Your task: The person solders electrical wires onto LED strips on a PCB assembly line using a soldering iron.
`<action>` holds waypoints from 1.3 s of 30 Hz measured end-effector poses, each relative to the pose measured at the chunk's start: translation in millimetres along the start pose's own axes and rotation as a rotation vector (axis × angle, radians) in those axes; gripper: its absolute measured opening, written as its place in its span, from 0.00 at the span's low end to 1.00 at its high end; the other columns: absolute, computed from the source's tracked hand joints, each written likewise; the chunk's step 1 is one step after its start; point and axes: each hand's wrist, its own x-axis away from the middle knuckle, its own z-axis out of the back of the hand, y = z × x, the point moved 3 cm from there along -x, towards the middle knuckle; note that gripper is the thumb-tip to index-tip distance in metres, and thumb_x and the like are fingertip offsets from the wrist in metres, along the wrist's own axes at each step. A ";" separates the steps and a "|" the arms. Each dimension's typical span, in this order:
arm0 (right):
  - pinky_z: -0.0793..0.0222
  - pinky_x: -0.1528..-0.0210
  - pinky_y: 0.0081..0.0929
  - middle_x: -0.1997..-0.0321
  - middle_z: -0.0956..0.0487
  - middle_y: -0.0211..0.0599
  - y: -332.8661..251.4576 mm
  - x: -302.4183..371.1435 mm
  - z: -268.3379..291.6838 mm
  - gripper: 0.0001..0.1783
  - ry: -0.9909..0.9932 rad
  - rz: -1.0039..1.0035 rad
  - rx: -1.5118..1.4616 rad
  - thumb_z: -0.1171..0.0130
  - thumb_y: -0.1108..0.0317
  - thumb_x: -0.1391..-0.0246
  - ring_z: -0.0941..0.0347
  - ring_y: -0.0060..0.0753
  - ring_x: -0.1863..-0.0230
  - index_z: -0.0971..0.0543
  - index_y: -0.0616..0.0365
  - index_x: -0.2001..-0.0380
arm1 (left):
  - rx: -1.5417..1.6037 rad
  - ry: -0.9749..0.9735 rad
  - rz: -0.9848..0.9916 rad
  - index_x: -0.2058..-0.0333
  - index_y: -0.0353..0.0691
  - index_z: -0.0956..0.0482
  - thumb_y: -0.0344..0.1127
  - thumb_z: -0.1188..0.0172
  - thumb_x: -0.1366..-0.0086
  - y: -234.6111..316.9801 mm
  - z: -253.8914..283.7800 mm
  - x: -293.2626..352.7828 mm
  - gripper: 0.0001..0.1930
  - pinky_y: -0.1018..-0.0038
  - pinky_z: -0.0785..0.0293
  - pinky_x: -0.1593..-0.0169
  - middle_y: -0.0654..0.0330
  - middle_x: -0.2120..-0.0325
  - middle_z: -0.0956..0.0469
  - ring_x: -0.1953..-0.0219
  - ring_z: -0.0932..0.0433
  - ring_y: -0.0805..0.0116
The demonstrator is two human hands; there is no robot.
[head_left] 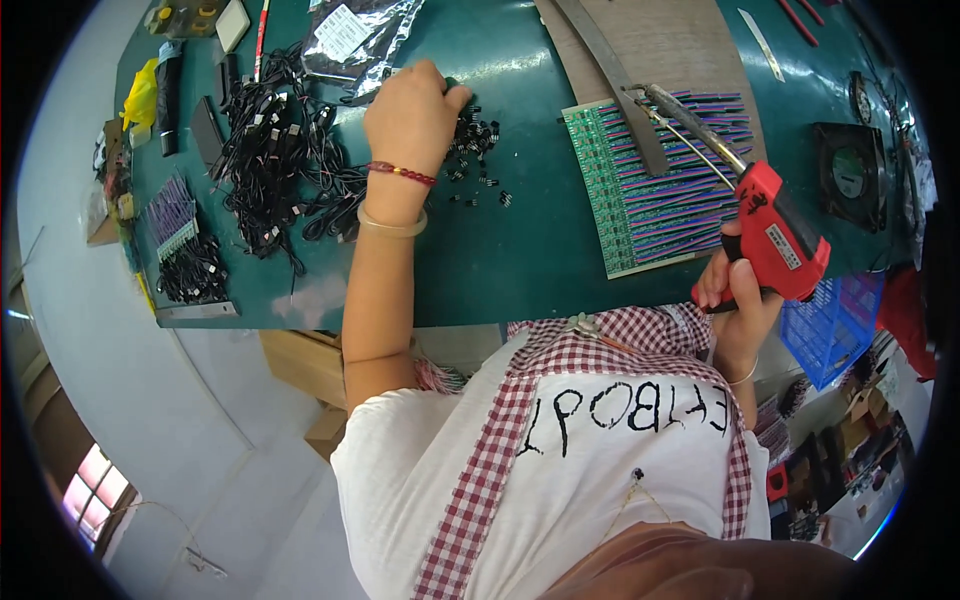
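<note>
My right hand (738, 300) is wrapped round the grip of a red soldering gun (775, 235). Its long metal tip points up and left, over a panel of small green circuit boards (603, 190) with rows of purple, blue and black wires (685, 190). My left hand (415, 115), closed with curled fingers, rests at a loose pile of small black connectors (475, 140). Its fingertips are hidden, so what they hold cannot be made out. A flat metal bar (640, 130) lies across the upper part of the wires, beside the gun's tip.
Bundled black cables (265, 150) lie left of my left hand, below a clear plastic bag (355, 40). A board (660, 40) sits under the panel. At the right are a black fan (850, 178) and a blue basket (830, 330). A wired board strip (178, 235) lies far left.
</note>
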 end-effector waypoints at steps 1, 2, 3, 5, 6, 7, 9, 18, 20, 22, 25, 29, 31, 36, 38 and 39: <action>0.43 0.83 0.19 0.82 0.36 0.32 0.0 -0.6 -0.8 0.21 0.001 0.008 -0.001 0.49 0.64 0.45 0.42 0.21 0.85 0.36 0.68 0.53 | -0.054 -0.087 0.012 0.75 0.38 0.24 0.39 0.42 0.46 1.1 -2.6 0.2 0.09 0.63 0.28 0.67 0.54 0.75 0.23 0.70 0.24 0.53; 0.43 0.83 0.19 0.82 0.36 0.32 -0.9 -0.4 -0.9 0.21 0.000 0.014 -0.001 0.50 0.64 0.45 0.42 0.20 0.85 0.36 0.68 0.53 | -0.055 -0.088 0.011 0.75 0.38 0.24 0.39 0.42 0.46 0.4 -5.2 0.6 0.09 0.63 0.28 0.67 0.54 0.75 0.23 0.70 0.24 0.53; 0.43 0.83 0.19 0.82 0.36 0.32 -1.5 0.2 -0.4 0.21 0.001 0.013 -0.002 0.50 0.64 0.45 0.42 0.20 0.85 0.36 0.68 0.53 | -0.074 -0.052 -0.031 0.75 0.38 0.24 0.40 0.42 0.46 -0.6 -9.4 0.7 0.10 0.63 0.28 0.67 0.53 0.76 0.23 0.70 0.24 0.52; 0.43 0.83 0.18 0.82 0.37 0.32 -3.0 1.5 0.6 0.21 -0.008 0.036 0.000 0.50 0.64 0.45 0.42 0.20 0.85 0.36 0.68 0.53 | -0.092 -0.019 -0.076 0.75 0.37 0.24 0.40 0.42 0.46 0.3 -10.5 0.7 0.11 0.62 0.28 0.66 0.53 0.76 0.23 0.70 0.24 0.51; 0.43 0.83 0.18 0.82 0.37 0.32 -3.8 2.0 1.4 0.21 -0.004 0.035 0.000 0.50 0.64 0.45 0.42 0.20 0.85 0.36 0.68 0.53 | -0.084 -0.035 -0.064 0.75 0.36 0.24 0.39 0.43 0.45 0.7 -9.4 0.0 0.11 0.61 0.28 0.66 0.51 0.76 0.23 0.71 0.24 0.50; 0.43 0.83 0.18 0.82 0.37 0.32 -5.4 2.4 1.6 0.21 -0.004 0.041 -0.009 0.50 0.63 0.45 0.42 0.20 0.85 0.36 0.68 0.53 | -0.077 -0.050 -0.051 0.76 0.34 0.24 0.38 0.44 0.44 0.9 -8.0 -0.3 0.11 0.60 0.28 0.66 0.50 0.76 0.23 0.72 0.24 0.49; 0.43 0.83 0.18 0.82 0.37 0.32 -7.8 1.7 2.7 0.21 0.002 0.049 -0.019 0.50 0.63 0.44 0.43 0.20 0.85 0.36 0.68 0.53 | -0.049 -0.009 -0.073 0.75 0.33 0.25 0.36 0.45 0.43 4.3 -0.9 3.4 0.10 0.62 0.28 0.67 0.49 0.77 0.23 0.73 0.24 0.51; 0.35 0.74 0.21 0.73 0.30 0.34 -2.9 -8.4 -28.3 0.27 -0.152 -0.013 -0.011 0.41 0.72 0.52 0.33 0.23 0.76 0.38 0.64 0.49 | 1.325 -0.614 -0.052 0.68 0.35 0.30 0.28 0.45 0.39 87.4 23.1 84.1 0.04 0.83 0.32 0.72 0.63 0.76 0.25 0.74 0.27 0.79; 0.35 0.70 0.19 0.71 0.29 0.33 -1.8 -9.4 -38.3 0.25 -0.194 -0.024 0.023 0.43 0.75 0.51 0.32 0.21 0.72 0.37 0.64 0.49 | 1.614 -0.805 -0.008 0.63 0.36 0.34 0.28 0.43 0.40 107.0 19.0 103.8 0.10 0.86 0.33 0.72 0.64 0.71 0.27 0.72 0.28 0.80; 0.38 0.65 0.15 0.69 0.30 0.27 -4.1 -7.4 -42.7 0.15 -0.270 -0.044 0.077 0.46 0.78 0.48 0.34 0.16 0.67 0.33 0.62 0.56 | 1.672 -0.834 0.008 0.63 0.37 0.36 0.31 0.42 0.39 112.1 15.4 108.8 0.11 0.86 0.33 0.72 0.64 0.72 0.27 0.72 0.27 0.80; 0.35 0.63 0.19 0.68 0.29 0.33 -7.6 -6.4 -36.5 0.27 -0.341 -0.050 0.221 0.41 0.80 0.54 0.32 0.22 0.67 0.36 0.64 0.49 | 1.701 -0.807 0.022 0.63 0.37 0.35 0.32 0.42 0.39 115.1 12.5 111.7 0.11 0.85 0.32 0.72 0.63 0.72 0.27 0.72 0.27 0.80; 0.36 0.63 0.19 0.68 0.29 0.32 -8.1 -4.9 -31.2 0.27 -0.286 -0.047 0.271 0.41 0.81 0.54 0.33 0.22 0.67 0.36 0.64 0.49 | 1.481 -0.640 -0.158 0.65 0.33 0.31 0.31 0.42 0.40 115.6 16.2 110.2 0.09 0.82 0.29 0.71 0.62 0.73 0.25 0.74 0.25 0.77; 0.35 0.63 0.19 0.69 0.29 0.31 -7.1 -8.6 -29.7 0.26 -0.285 -0.036 0.296 0.42 0.81 0.54 0.33 0.21 0.66 0.35 0.65 0.50 | 1.361 -0.563 -0.259 0.67 0.33 0.29 0.29 0.42 0.41 114.6 20.3 107.9 0.07 0.81 0.29 0.72 0.61 0.75 0.25 0.76 0.25 0.77; 0.38 0.69 0.17 0.73 0.29 0.28 -4.7 -8.1 -36.8 0.14 -0.294 0.007 0.408 0.42 0.77 0.51 0.34 0.17 0.70 0.30 0.63 0.60 | 1.112 -0.514 -0.351 0.72 0.32 0.27 0.24 0.45 0.44 113.9 34.9 102.6 0.01 0.79 0.30 0.74 0.60 0.80 0.25 0.80 0.27 0.75; 0.40 0.73 0.15 0.77 0.30 0.23 -1.5 -7.0 -36.8 0.04 -0.245 0.017 0.371 0.42 0.74 0.49 0.35 0.14 0.74 0.26 0.60 0.69 | 1.058 -0.557 -0.357 0.73 0.34 0.27 0.25 0.47 0.44 110.6 32.2 97.2 0.02 0.81 0.33 0.75 0.63 0.81 0.25 0.80 0.28 0.78; 0.36 0.73 0.18 0.75 0.29 0.28 2.5 -5.4 -31.3 0.14 -0.158 0.034 0.352 0.42 0.75 0.51 0.34 0.18 0.75 0.30 0.64 0.60 | 1.060 -0.555 -0.357 0.73 0.34 0.27 0.25 0.47 0.44 106.2 27.8 93.0 0.02 0.81 0.33 0.75 0.63 0.81 0.25 0.80 0.28 0.78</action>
